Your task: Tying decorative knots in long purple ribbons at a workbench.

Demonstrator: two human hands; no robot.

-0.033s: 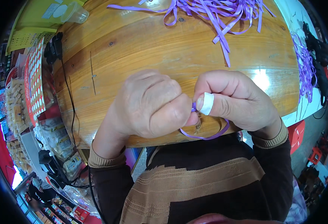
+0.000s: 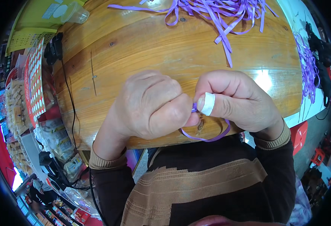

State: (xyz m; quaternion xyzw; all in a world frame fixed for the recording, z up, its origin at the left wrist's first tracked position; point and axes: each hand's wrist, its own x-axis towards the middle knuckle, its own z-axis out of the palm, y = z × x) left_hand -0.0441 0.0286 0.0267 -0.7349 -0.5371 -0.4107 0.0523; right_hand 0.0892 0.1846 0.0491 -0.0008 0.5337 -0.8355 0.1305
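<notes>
A narrow purple ribbon (image 2: 210,139) loops down between my two hands at the table's front edge. My left hand (image 2: 154,107) is curled into a fist, its thumb pressed on the ribbon; most of what lies inside the fist is hidden. Beside it, my right hand (image 2: 237,101) pinches the ribbon between thumb and forefinger, and a strip of white tape (image 2: 208,104) wraps that thumb. A small bit of purple shows between the fingertips of both hands. Whether it is a knot or a fold, I cannot tell.
Across the wooden table (image 2: 135,52), a pile of purple ribbons (image 2: 218,15) lies at the far side. More ribbon (image 2: 309,75) hangs at the right. A clear plastic cup (image 2: 75,13) stands far left, near a yellow basket (image 2: 27,39), a black cable (image 2: 68,86) and bagged goods (image 2: 59,139).
Both hands have shifted very slightly, still gripping the ribbon. Nothing else has visibly moved.
</notes>
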